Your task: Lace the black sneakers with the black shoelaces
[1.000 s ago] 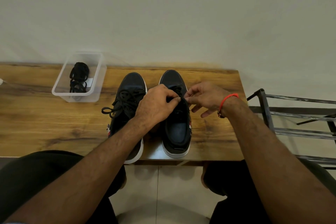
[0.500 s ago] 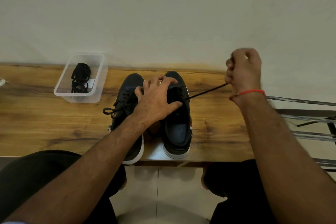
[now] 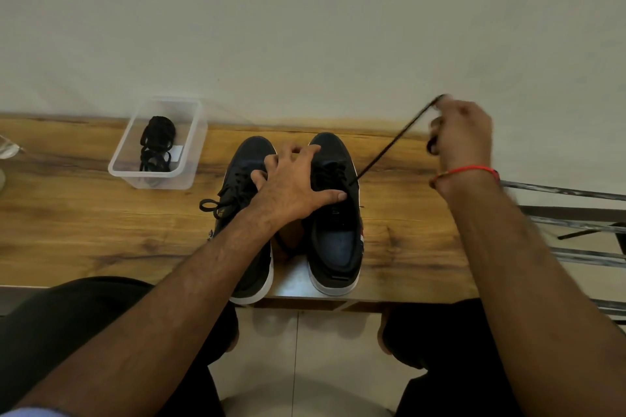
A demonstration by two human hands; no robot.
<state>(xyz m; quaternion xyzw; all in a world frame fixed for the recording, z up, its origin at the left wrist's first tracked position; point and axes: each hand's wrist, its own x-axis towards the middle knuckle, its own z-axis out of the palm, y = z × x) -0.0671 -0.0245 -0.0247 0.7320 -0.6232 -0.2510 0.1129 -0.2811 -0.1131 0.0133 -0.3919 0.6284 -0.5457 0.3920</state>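
- Head view, centre of the frame: two black sneakers stand side by side on the wooden desk (image 3: 84, 223), toes toward the wall; the left sneaker (image 3: 249, 159) is already laced with a bow, the right sneaker (image 3: 333, 240) is partly laced
- The left hand (image 3: 293, 186) lies spread across both sneakers, fingers straight and splayed, thumb pressing on the tongue area of the right one
- The right hand (image 3: 462, 135), at the right of the frame above the desk edge, is curled round a black shoelace (image 3: 389, 156); motion blur makes the exact finger hold hard to read
- The shoelace runs taut from the right sneaker's eyelets up and right to that hand, well above the desk
- A red thread bracelet (image 3: 467, 171) circles the right wrist
- Upper left: a clear plastic container (image 3: 189, 159) sits on the desk holding a bundle of black laces (image 3: 157, 145)
- Right edge: a metal rack (image 3: 576, 210) beside the desk
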